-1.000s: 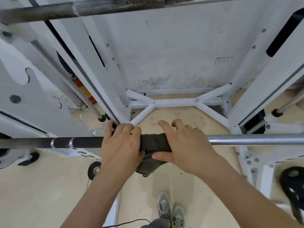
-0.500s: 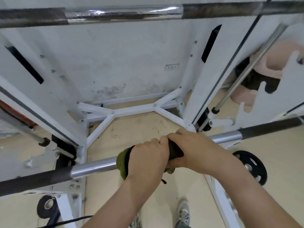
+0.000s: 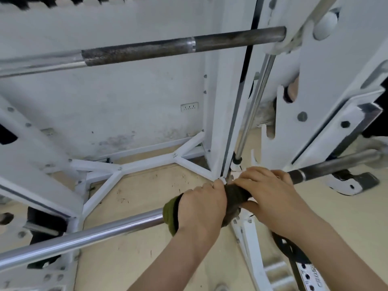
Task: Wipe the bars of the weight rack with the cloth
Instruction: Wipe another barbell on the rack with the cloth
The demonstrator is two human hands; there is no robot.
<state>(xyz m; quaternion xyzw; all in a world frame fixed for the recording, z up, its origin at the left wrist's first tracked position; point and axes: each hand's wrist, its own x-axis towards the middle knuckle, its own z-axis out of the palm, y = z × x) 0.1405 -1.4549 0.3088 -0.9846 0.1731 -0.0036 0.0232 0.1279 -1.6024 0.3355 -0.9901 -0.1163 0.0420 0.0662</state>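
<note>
Your left hand (image 3: 201,208) and right hand (image 3: 270,194) both curl tight round the dark green cloth (image 3: 170,216), wrapped on the lower bar (image 3: 94,232) near the rack's right upright (image 3: 218,101). Its shiny left stretch looks done; the grimy upper bar (image 3: 147,51) likely remains

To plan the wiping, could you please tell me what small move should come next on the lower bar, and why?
Probably slide the cloth rightward along the lower bar: the left hand and right hand grip it wrapped round the bar, and its dark section begins beside the right hand.
</note>
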